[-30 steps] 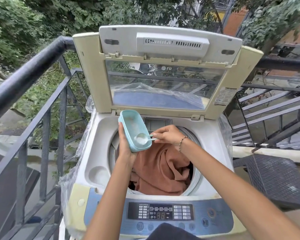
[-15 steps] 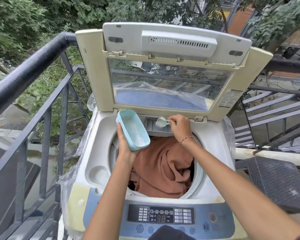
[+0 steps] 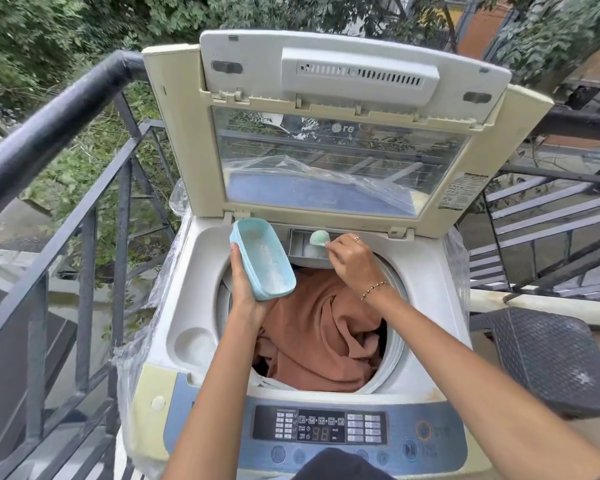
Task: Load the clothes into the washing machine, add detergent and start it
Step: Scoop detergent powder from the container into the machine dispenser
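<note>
A top-loading washing machine [image 3: 194,271] stands with its lid [image 3: 326,81] raised. Rust-brown clothes [image 3: 323,334] fill the drum. My left hand [image 3: 245,289] grips a light blue detergent tub [image 3: 264,258] tilted above the drum's left rim, with a film of white powder inside. My right hand [image 3: 352,258] pinches the handle of a small pale green scoop [image 3: 319,238], turned over above the detergent drawer [image 3: 305,247] at the drum's back edge. White powder lies in the drawer. The control panel [image 3: 319,429] shows lit digits.
A dark metal railing [image 3: 49,140] runs close along the left, with trees beyond. A dark woven stool [image 3: 551,358] sits at the right. Clear plastic wrap [image 3: 146,327] clings to the machine's sides. More railings cross behind at the right.
My right hand carried the scoop from the tub back to the detergent drawer and tipped it over there. The left hand kept the tub nearly still.
</note>
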A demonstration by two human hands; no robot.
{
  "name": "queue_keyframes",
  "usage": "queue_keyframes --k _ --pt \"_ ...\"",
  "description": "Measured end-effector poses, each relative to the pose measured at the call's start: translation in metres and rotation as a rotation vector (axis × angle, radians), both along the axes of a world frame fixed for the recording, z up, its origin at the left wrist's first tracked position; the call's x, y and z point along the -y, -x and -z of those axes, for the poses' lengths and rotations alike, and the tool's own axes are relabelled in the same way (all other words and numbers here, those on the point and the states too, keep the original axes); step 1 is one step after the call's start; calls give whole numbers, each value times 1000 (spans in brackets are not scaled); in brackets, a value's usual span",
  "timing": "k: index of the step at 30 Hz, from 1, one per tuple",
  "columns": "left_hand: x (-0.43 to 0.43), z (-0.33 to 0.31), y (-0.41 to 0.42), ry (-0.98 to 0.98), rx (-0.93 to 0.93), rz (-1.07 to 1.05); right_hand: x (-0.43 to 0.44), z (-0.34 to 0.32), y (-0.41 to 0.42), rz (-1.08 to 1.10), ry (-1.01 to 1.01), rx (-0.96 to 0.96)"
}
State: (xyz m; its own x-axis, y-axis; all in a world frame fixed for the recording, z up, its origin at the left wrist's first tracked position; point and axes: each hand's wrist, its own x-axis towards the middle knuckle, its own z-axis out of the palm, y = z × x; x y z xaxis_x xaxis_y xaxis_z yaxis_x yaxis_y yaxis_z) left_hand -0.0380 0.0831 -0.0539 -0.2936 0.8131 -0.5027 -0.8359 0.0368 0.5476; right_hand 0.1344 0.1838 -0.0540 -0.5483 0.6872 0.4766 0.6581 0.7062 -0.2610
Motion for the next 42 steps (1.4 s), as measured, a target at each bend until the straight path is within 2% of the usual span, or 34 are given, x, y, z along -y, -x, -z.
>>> queue_keyframes --k 3,7,9,13,18,22,26,31,34,38,42 --pt "1 -1 1 -29 -10 34 5 -5 2 106 133 -170" --pt "0 -2 2 -37 -54 89 14 -23 16 14 66 -242" --pt "0 -5 0 -47 -83 136 17 -32 26 -120 -28 -191" --pt "0 -8 -2 -97 -123 203 16 -37 43 -373 -234 60" --pt "2 -6 4 -121 -145 189 11 -33 49 -415 -273 252" --pt "-1 -8 9 -112 -86 193 20 -25 45 -402 -252 354" --pt "-7 -4 12 -157 -53 249 37 -18 44 -401 -223 391" --pt "-6 -13 9 -109 -38 244 51 -28 43 -396 -172 292" --pt "-7 -11 13 -71 -106 240 62 -28 42 -371 -60 262" --pt "-9 -11 14 -51 -215 265 59 -34 46 -249 222 125" --pt "-5 -8 14 -58 -216 282 55 -45 49 -167 453 54"
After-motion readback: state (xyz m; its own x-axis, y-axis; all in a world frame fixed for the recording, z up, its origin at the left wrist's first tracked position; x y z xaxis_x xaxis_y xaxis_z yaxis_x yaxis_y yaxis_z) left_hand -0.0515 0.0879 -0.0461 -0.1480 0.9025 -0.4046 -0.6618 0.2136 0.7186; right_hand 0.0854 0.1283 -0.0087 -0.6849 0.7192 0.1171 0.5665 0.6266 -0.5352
